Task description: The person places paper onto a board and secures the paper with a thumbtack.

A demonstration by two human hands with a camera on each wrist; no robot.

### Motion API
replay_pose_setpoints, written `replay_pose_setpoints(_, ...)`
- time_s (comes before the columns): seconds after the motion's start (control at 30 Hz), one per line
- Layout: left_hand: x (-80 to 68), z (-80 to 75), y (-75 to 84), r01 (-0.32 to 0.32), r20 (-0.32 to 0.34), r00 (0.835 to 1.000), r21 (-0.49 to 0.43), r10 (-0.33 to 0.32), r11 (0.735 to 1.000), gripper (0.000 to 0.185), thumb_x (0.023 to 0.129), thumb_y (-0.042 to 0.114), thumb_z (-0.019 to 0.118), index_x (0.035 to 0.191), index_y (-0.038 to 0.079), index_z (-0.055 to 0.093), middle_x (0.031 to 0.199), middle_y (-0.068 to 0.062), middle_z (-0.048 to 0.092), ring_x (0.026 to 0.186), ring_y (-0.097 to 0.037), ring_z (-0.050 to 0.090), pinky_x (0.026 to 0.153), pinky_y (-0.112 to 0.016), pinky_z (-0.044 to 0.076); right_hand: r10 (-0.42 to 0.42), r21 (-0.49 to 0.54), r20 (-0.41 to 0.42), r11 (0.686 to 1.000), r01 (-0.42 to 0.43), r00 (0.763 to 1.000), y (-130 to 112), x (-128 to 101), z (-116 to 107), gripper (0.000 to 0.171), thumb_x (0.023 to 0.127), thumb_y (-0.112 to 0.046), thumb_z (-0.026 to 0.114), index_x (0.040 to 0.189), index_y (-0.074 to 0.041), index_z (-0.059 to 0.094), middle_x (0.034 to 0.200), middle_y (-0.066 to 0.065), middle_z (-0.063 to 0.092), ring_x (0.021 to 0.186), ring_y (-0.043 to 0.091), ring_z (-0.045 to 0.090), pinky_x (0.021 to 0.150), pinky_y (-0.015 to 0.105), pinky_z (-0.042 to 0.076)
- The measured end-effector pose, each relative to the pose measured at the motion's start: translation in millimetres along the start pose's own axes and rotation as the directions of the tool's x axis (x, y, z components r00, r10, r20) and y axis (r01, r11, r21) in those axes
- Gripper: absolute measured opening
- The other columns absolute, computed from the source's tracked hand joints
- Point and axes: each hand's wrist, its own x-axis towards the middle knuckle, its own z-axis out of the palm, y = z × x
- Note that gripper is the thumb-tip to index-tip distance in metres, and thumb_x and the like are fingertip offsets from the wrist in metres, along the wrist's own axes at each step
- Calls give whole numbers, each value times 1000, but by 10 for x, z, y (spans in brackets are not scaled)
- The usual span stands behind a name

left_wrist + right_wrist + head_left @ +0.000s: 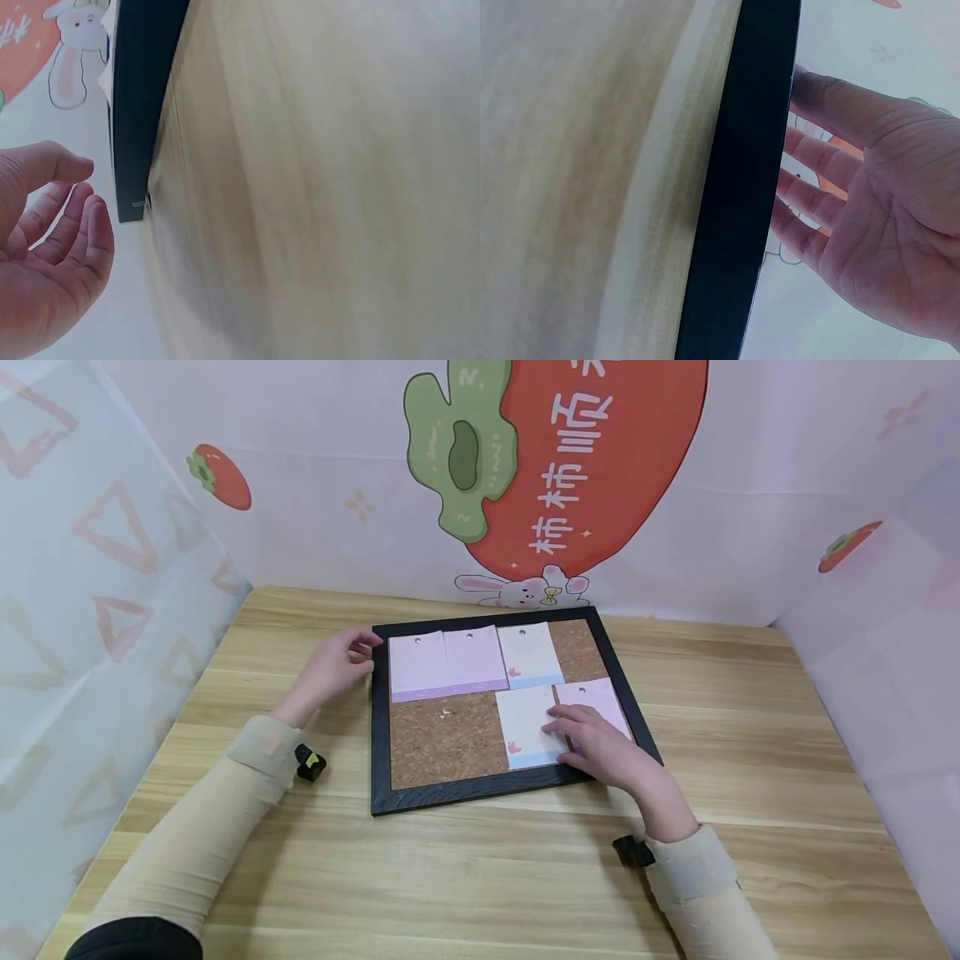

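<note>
Cork board (pixel 450 743) in a black frame (pixel 480 789) lies flat on the desk (pixel 750 710), turned a little askew. Five paper notes on it: two pink ones (pixel 417 665) (pixel 474 658) and a white one (pixel 529 655) in a row along the far edge, each with a pin at the top; a second white note (pixel 525 722) and a pink note (pixel 592 697) lower right.

My right hand (pixel 600 745) rests flat over the lower notes, fingers straight and spread, tips on the white note's right edge where it meets the pink one. Grasping nothing. The right wrist view shows the palm open beside the frame's edge.

My left hand (pixel 333 665) sits at the frame's far left corner, fingers loosely curled, fingertips just at the frame. It holds nothing; in the left wrist view the hand (pixel 45 255) is relaxed and just short of the frame (pixel 139 105).

Backdrop behind the desk: a big orange fruit print (pixel 592 452) and a small rabbit (pixel 525 589).
</note>
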Motion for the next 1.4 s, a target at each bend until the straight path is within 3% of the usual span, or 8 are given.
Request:
replay_pose_setpoints(0.4, 14, -63, -144, 51, 24, 998, -23, -50, 998, 38, 91, 3, 68, 128, 0, 59, 129, -23, 62, 118, -38, 60, 105, -50, 48, 0, 4, -8, 1000, 0, 1000, 15, -5, 10, 40, 84, -9, 79, 123, -5, 67, 144, 21, 54, 136, 40, 48, 113, 55, 40)
replay_pose_setpoints(0.63, 45, -57, -213, 61, -1, 998, 26, -61, 998, 29, 93, 13, 70, 120, 5, 66, 120, -20, 68, 110, -33, 64, 99, -48, 50, 4, 6, -6, 1000, -3, 1000, 5, -13, 4, 40, 84, -9, 79, 123, -5, 67, 145, 21, 54, 136, 40, 48, 113, 55, 40)
replay_pose_setpoints(0.9, 68, -77, -239, 65, 12, 998, 65, -66, 996, 25, 94, 17, 69, 117, 6, 69, 118, -19, 70, 109, -33, 64, 100, -48, 49, 0, 17, -11, 1000, 1, 1000, 3, -19, 2, 40, 84, -8, 79, 123, -4, 67, 145, 21, 54, 137, 41, 47, 113, 55, 40)
replay_pose_setpoints(1.4, 101, -87, -248, -9, -10, 1000, 156, 11, 988, 17, 94, 15, 69, 105, 4, 74, 110, -19, 73, 103, -34, 66, 97, -50, 49, 1, 19, -10, 1000, -1, 1000, 12, -18, 4, 40, 85, -9, 78, 124, -4, 67, 145, 21, 53, 137, 42, 47, 113, 56, 40)
